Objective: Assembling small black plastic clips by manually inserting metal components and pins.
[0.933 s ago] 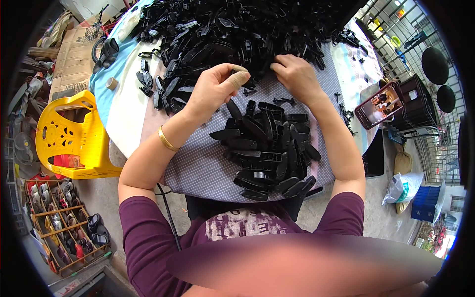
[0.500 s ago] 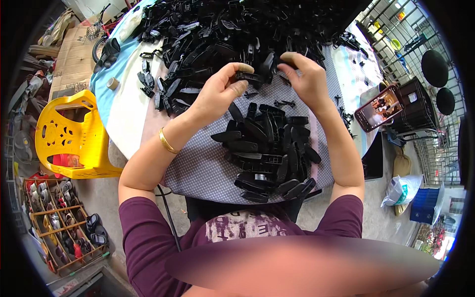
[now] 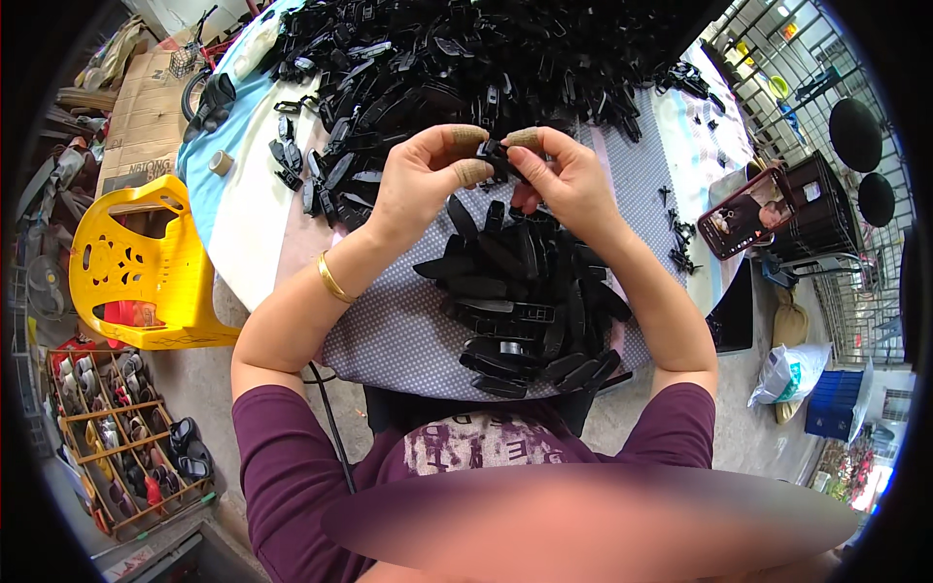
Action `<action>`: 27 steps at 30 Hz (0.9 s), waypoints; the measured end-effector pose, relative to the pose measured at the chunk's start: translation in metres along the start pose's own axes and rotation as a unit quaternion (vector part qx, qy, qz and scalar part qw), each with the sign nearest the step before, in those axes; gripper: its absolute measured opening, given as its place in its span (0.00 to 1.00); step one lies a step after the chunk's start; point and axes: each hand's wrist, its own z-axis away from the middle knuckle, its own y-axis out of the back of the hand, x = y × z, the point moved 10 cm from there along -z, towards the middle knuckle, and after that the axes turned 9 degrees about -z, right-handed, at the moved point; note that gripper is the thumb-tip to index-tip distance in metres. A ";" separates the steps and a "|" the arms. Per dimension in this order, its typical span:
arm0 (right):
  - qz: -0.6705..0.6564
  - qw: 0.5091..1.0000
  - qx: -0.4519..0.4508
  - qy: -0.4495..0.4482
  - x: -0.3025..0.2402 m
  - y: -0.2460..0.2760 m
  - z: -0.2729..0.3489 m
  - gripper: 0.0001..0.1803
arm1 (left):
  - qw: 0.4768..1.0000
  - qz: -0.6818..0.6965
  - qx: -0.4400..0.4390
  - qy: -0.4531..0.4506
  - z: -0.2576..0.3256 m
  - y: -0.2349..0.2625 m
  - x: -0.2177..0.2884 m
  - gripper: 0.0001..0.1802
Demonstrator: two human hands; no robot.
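My left hand (image 3: 425,175) and my right hand (image 3: 562,173) meet above the table, both pinching one small black plastic part (image 3: 498,155) between taped fingertips. Just below the hands lies a stack of several long black plastic pieces (image 3: 525,291) on a dotted grey cloth (image 3: 398,330). A large heap of loose black plastic parts (image 3: 457,58) covers the far side of the table. A gold bangle (image 3: 333,280) sits on my left wrist.
A phone (image 3: 746,212) showing a picture lies at the table's right edge, with a few small black parts (image 3: 680,248) beside it. A yellow plastic stool (image 3: 146,262) stands left of the table, a wooden shoe rack (image 3: 117,437) below it. Black crate (image 3: 821,219) at right.
My hands have lifted from the heap and come together nearer me, now holding one small black part between the fingertips of both.
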 end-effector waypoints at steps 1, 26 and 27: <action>0.041 0.998 0.012 0.036 -0.004 -0.001 0.001 0.10 | 1.000 0.000 0.000 0.000 0.000 -0.001 -0.005 0.19; 0.327 0.929 -0.065 0.160 -0.037 -0.020 0.009 0.16 | 0.996 0.031 -0.071 -0.046 -0.003 -0.008 0.015 0.18; 0.343 0.927 -0.116 0.099 -0.028 -0.018 0.005 0.17 | 0.997 -0.005 -0.069 -0.021 -0.003 -0.007 0.012 0.20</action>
